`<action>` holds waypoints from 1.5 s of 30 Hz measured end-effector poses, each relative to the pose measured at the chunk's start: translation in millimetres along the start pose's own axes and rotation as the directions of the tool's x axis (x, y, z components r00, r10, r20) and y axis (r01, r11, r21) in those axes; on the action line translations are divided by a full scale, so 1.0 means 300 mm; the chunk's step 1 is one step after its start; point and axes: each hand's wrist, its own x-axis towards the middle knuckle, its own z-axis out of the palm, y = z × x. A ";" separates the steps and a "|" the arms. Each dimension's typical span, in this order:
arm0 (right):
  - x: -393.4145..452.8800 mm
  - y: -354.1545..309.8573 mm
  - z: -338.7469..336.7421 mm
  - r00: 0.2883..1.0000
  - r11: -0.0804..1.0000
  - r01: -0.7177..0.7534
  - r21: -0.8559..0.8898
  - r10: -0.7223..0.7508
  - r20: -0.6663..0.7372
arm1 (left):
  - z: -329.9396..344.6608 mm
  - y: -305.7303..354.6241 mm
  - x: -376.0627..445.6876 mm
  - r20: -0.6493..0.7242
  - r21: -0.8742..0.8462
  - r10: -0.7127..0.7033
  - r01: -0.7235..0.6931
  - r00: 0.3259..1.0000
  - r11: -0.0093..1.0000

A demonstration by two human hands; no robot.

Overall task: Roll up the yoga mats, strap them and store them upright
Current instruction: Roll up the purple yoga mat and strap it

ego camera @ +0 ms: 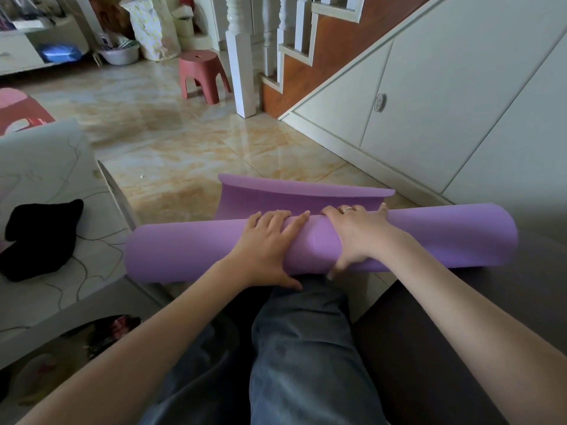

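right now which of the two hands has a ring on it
The right hand, the one nearer the stair cupboards: a ring sits on a finger curled over the purple mat roll. The left hand beside it wears none.

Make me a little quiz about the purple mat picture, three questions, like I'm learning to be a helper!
1. True or false: the purple yoga mat is rolled all the way to its end.
2. Which hand wears a ring? A) left hand B) right hand C) neither
3. Fill in the blank: the small stool near the stair post is ____ in colour.

Key
1. False: a flat flap of mat still lies on the floor beyond the roll.
2. B: the ring shows on a finger of the right hand.
3. Red.
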 end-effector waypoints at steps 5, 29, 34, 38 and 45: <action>0.021 0.014 -0.046 0.999 0.998 0.017 0.055 -0.020 0.047 | -0.013 -0.010 0.033 0.026 0.026 -0.054 0.054 0.998 0.998; -0.426 -0.095 0.064 0.921 0.903 -0.002 0.430 -0.166 0.352 | -0.314 0.137 -0.320 0.577 -0.253 0.182 -0.038 0.796 0.967; -0.395 -0.078 0.076 0.939 0.875 0.049 0.482 -0.205 0.276 | -0.265 0.107 -0.287 0.637 -0.306 0.163 0.053 0.753 0.951; -0.352 -0.053 0.048 0.959 0.895 0.072 0.440 -0.183 0.215 | -0.221 0.037 -0.279 0.638 -0.421 0.164 0.162 0.752 0.893; -0.246 -0.007 0.021 0.998 0.853 -0.036 0.520 0.061 -0.031 | -0.148 -0.082 -0.253 0.445 -0.654 0.018 0.312 0.895 0.689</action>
